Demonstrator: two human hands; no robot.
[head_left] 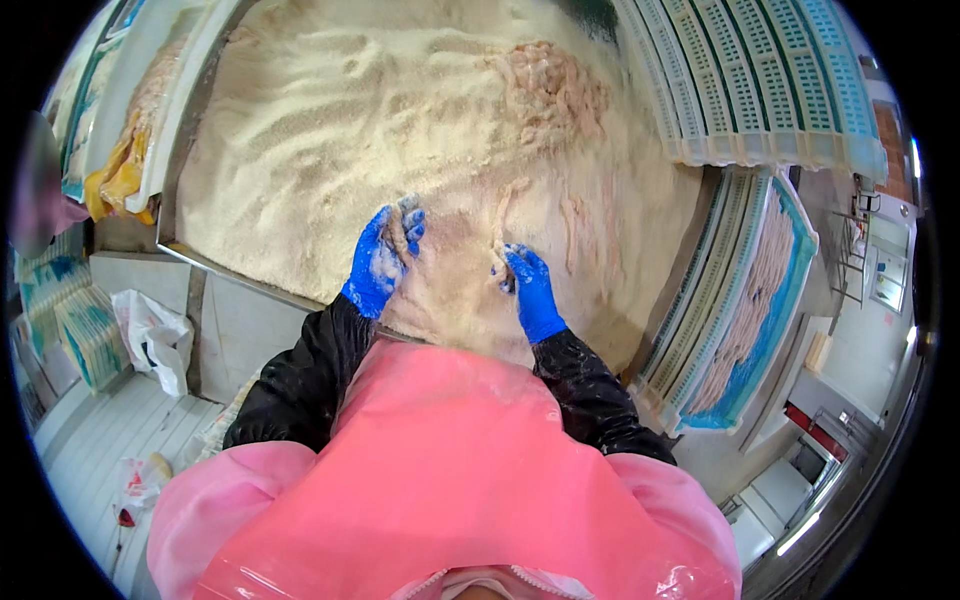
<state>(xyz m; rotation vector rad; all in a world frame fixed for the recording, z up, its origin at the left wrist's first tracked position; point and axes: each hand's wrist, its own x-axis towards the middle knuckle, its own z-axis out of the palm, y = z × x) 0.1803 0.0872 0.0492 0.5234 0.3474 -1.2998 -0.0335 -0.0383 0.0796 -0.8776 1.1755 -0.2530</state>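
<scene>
My left hand (pixel 376 268), in a blue glove dusted with crumbs, has its fingers curled round a crumb-coated strip of pale meat (pixel 397 236). To its right, my blue-gloved right hand (pixel 533 292) pinches the lower end of another long coated strip (pixel 501 220), whose upper part lies on the crumbs. Both hands are over the near side of a wide metal-edged trough of pale breadcrumbs (pixel 300 130). More strips (pixel 574 232) lie in the crumbs just right of that one. A heap of raw pinkish strips (pixel 550 90) sits farther back in the trough.
Stacked plastic crates (pixel 750 80) stand at the far right. Below them, a blue-lined crate (pixel 800 270) holds rows of coated strips (pixel 745 310). At the left are a white tray (pixel 185 95) of meat and a white plastic bag (pixel 150 335). Another person's pink sleeve (pixel 70 212) shows at the left edge.
</scene>
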